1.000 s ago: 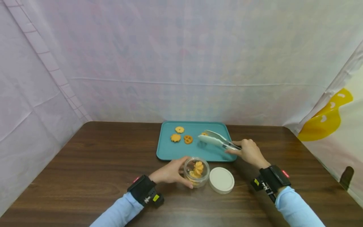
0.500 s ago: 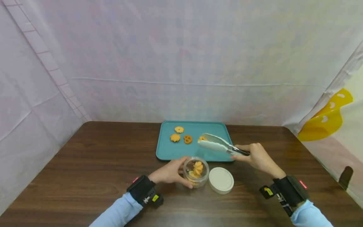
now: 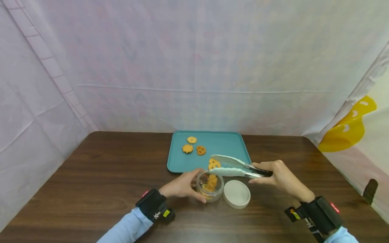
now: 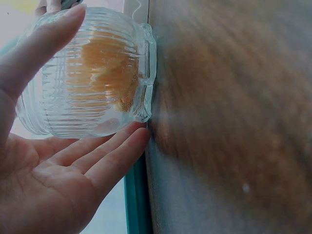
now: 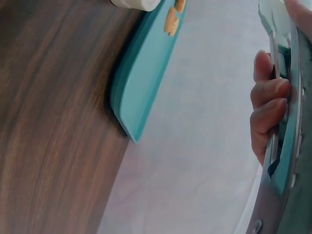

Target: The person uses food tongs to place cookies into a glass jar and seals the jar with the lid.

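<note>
My left hand (image 3: 184, 185) holds a clear ribbed jar (image 4: 97, 117) upright on the table, thumb on one side and fingers on the other. Orange-yellow cookies (image 4: 109, 68) lie inside it. My right hand (image 3: 278, 177) grips a pair of tongs (image 3: 231, 172) with pale mint tips and metal arms. Between the tips is a golden cookie with holes (image 3: 214, 163), above the jar's far rim. In the right wrist view, fingers (image 5: 270, 90) curl round the tongs' arms. A white round lid (image 3: 237, 194) lies just right of the jar.
Behind the jar lies a teal tray (image 3: 228, 138). On its left half are a round cookie (image 3: 191, 140), a scalloped cookie (image 3: 187, 149) and a pretzel (image 3: 201, 150). The brown wooden table (image 3: 121, 175) ends at a pale cloth backdrop (image 3: 194, 67).
My right hand has drawn the tongs back from the tray toward me, lifting the cookie with holes to the jar's far rim. The left hand and jar have stayed in place.
</note>
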The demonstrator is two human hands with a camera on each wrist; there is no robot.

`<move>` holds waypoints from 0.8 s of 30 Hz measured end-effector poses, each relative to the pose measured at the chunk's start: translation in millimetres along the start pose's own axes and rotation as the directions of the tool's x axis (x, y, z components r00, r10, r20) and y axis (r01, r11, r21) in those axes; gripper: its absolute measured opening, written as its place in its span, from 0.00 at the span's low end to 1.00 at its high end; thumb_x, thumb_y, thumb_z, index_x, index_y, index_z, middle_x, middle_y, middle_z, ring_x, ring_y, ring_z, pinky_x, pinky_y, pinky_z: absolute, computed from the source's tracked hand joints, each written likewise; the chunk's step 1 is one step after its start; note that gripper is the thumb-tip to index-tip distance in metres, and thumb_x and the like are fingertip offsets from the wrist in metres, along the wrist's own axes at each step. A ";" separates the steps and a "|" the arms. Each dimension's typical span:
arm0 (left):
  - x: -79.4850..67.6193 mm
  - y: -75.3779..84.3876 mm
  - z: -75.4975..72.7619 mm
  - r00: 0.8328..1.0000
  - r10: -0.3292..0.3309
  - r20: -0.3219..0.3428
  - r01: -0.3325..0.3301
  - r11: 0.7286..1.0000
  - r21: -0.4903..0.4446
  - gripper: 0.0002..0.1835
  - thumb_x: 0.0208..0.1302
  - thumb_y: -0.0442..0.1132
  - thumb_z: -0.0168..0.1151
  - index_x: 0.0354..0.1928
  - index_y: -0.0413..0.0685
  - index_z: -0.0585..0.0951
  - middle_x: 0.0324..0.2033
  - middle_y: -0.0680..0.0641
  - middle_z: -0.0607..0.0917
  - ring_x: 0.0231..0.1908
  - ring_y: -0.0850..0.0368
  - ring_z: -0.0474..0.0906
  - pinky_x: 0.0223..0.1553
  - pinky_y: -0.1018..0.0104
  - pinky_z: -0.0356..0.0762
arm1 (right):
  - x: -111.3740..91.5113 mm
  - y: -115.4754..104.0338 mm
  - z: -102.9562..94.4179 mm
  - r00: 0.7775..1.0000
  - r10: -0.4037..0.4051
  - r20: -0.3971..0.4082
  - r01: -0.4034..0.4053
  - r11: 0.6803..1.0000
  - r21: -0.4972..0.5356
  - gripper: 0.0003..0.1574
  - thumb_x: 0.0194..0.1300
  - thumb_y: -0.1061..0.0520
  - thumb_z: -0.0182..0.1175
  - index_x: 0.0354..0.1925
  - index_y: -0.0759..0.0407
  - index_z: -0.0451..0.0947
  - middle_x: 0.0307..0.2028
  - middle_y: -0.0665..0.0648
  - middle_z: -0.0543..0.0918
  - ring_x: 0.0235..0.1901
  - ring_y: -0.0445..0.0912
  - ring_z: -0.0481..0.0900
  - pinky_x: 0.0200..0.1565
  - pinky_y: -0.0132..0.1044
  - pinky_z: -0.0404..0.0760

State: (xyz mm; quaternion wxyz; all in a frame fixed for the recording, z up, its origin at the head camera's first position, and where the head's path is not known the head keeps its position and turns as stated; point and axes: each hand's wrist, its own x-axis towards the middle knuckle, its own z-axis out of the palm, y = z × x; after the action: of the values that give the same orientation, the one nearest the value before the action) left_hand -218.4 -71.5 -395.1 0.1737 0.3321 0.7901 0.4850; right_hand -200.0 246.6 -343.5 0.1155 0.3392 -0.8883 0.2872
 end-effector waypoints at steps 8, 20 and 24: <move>-2.0 1.5 0.2 1.000 0.000 -0.014 0.000 0.999 0.047 0.41 0.38 0.38 0.73 0.56 0.41 0.64 0.53 0.39 0.74 0.53 0.49 0.70 0.53 0.54 0.76 | -1.9 -4.9 8.8 0.997 -0.035 0.073 0.031 0.998 0.048 0.32 0.47 0.46 0.64 0.47 0.65 0.77 0.31 0.54 0.85 0.23 0.35 0.75 0.20 0.30 0.76; -3.0 4.0 -0.7 1.000 0.011 -0.011 -0.010 0.998 0.062 0.41 0.37 0.39 0.73 0.56 0.43 0.64 0.49 0.42 0.76 0.51 0.52 0.71 0.53 0.57 0.76 | -0.6 -10.6 15.1 0.989 -0.096 0.117 0.089 0.994 0.058 0.34 0.48 0.44 0.62 0.46 0.67 0.77 0.38 0.64 0.85 0.34 0.47 0.82 0.31 0.39 0.86; -3.5 4.2 -1.2 1.000 0.005 -0.004 -0.005 0.998 0.057 0.41 0.38 0.39 0.73 0.57 0.43 0.63 0.51 0.41 0.75 0.52 0.52 0.71 0.53 0.56 0.76 | -0.8 -11.2 15.7 0.988 -0.089 0.124 0.083 0.995 0.050 0.34 0.48 0.43 0.62 0.47 0.67 0.77 0.37 0.64 0.85 0.34 0.47 0.82 0.32 0.39 0.86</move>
State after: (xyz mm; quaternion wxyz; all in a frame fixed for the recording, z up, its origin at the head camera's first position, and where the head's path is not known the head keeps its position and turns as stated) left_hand -215.1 -73.4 -391.0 0.1613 0.3377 0.8032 0.4634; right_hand -192.1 231.1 -351.7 0.0637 0.3972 -0.8718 0.2796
